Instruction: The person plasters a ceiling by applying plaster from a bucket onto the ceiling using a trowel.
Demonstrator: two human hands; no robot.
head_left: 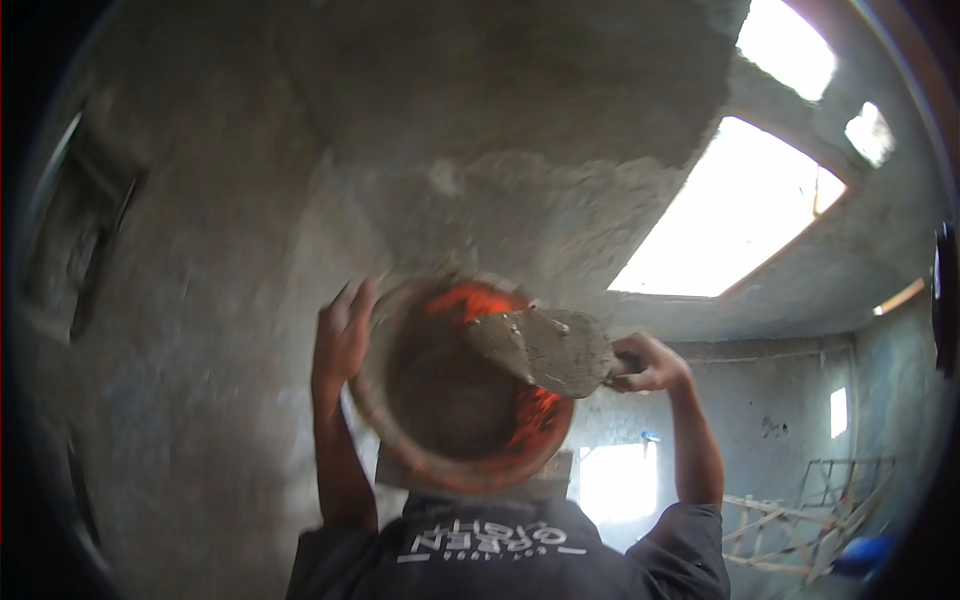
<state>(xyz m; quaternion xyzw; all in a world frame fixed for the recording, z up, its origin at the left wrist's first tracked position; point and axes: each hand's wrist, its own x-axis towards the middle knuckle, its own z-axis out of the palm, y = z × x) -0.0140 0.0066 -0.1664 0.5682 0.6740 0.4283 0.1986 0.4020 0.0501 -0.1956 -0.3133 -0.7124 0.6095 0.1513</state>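
An orange basin [365, 392], smeared with grey mortar [450, 390], is in front of my chest with its mouth facing the camera. My left hand [345, 338] grips its rim on the left side. In my right hand [652, 363] is the handle of a trowel [596, 352], closed in my fingers. The trowel's blade carries a thick load of wet mortar and reaches over the basin's right part, covering some of the inside. Bare orange shows through the mortar at the basin's upper and lower right.
Grey plastered wall [230, 220] rises close on the left and ahead. Bright openings [740, 215] break the surface at upper right. A window [618, 482], a wooden frame structure [770, 530] and a blue object [862, 556] are at lower right.
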